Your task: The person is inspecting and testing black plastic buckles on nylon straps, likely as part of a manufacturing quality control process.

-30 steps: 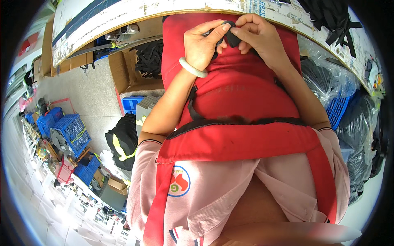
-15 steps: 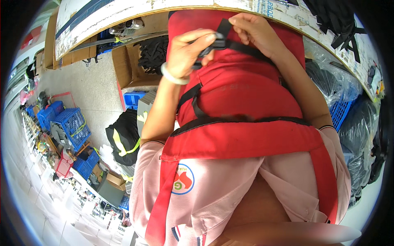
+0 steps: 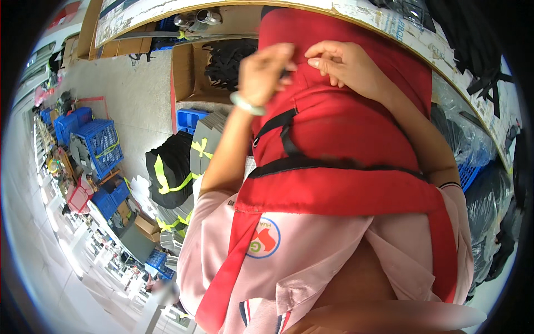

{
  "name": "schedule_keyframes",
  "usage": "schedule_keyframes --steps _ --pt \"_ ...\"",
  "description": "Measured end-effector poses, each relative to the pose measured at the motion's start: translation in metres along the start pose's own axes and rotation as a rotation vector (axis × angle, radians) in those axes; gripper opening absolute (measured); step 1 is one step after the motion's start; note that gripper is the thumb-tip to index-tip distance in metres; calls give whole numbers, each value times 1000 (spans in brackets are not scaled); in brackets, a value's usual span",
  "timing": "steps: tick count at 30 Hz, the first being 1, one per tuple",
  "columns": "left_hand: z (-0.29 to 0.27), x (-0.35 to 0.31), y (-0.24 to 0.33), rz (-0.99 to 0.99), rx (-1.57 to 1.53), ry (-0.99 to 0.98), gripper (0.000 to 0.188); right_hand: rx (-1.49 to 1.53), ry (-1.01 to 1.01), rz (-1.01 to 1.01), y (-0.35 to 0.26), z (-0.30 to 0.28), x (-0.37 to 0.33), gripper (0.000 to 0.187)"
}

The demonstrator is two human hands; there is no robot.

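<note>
Over the red apron on my lap, both my hands are raised a little apart. My left hand is smeared by motion, its fingers curled in, with a small dark bit showing by the fingertips that I cannot make out. My right hand has bent, slightly parted fingers with nothing visible between them. Left of my left hand, a cardboard box holds a heap of black straps.
A worn worktable curves along the far side, with black straps hanging off its right end. Black bundles tied with yellow-green strips stand at my left. Plastic-wrapped bags sit at right. Blue crates stand farther left.
The black strap and buckle stretched between my hands are no longer in sight there. My hands have come down slightly, and the view has shifted so that the scene sits farther right.
</note>
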State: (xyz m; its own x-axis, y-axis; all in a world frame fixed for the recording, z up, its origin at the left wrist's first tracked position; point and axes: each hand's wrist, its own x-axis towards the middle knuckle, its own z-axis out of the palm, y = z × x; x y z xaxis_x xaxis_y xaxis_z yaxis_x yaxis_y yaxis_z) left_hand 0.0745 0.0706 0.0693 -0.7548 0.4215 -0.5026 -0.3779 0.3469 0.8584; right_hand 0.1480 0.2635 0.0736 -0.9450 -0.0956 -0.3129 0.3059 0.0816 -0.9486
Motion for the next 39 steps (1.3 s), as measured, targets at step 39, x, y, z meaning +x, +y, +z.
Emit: schedule_keyframes --steps 39 --pt "82 65 -9 -442 -841 -719 16 -544 976 12 7 -190 -41 26"
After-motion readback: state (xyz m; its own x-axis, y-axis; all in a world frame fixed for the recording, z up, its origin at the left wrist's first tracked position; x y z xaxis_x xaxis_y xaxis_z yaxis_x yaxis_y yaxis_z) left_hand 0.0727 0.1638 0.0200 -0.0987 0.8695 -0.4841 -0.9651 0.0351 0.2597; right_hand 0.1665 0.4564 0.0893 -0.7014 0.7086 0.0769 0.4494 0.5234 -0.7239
